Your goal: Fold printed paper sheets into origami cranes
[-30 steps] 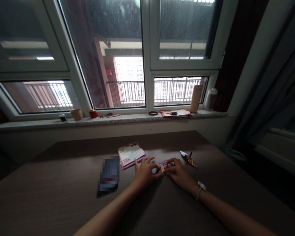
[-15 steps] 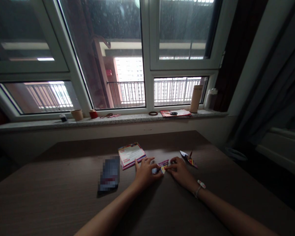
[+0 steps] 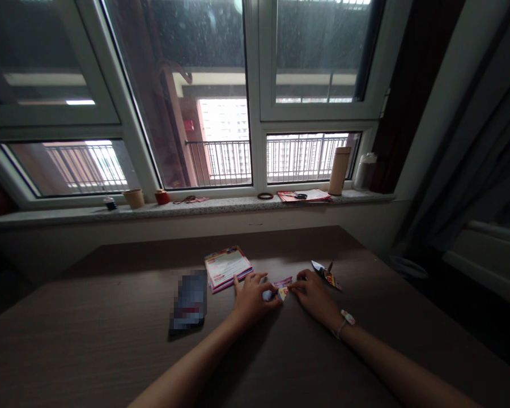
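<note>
A small piece of folded colourful paper point(image 3: 283, 293), purple, yellow and white, lies on the table between my hands. My left hand point(image 3: 251, 297) is closed on its left side, thumb and fingers pressing it against the tabletop. From the right, my right hand point(image 3: 314, 294), with a bracelet point(image 3: 347, 318) at the wrist, reaches its bent fingertips to the paper's right edge. The fingers are pinched together there. Behind the left fingers lies a stack of printed paper sheets point(image 3: 228, 268). Beyond my right hand is a folded paper piece point(image 3: 326, 276) with a pointed white tip.
A dark, pixelated flat object point(image 3: 188, 303) lies left of my left forearm. Along the windowsill point(image 3: 229, 205) stand a tan cup point(image 3: 134, 198), a red spool-like item point(image 3: 162, 196), scissors on papers point(image 3: 308, 196), a tan flask point(image 3: 339, 171) and a clear bottle point(image 3: 364, 171).
My right fingertips have shifted slightly right, from the yellow part of the paper to its right edge. The left hand stays in place on the paper.
</note>
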A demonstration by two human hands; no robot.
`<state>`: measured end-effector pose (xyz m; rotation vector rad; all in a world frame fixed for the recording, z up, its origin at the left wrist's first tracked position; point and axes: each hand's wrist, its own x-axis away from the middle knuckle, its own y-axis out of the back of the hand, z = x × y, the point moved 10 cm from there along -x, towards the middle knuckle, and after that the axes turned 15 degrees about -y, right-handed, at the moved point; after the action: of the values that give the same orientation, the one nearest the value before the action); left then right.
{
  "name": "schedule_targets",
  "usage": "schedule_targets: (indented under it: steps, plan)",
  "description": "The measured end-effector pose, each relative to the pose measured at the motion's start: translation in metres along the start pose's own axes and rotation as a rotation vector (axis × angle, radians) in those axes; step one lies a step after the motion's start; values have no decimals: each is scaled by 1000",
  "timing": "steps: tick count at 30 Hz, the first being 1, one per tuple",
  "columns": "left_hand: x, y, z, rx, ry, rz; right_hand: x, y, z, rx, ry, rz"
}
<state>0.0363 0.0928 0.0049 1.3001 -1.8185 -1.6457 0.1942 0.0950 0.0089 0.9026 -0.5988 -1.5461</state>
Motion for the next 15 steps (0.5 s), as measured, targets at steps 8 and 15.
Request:
schedule_targets:
  steps: [8,15]
  plan:
    - [0,2,-1,-1,-20,-20,0,-1,1,56,34,-28]
    - [0,-1,0,2,-14,-16,-1,-3,3,136,49,-60]
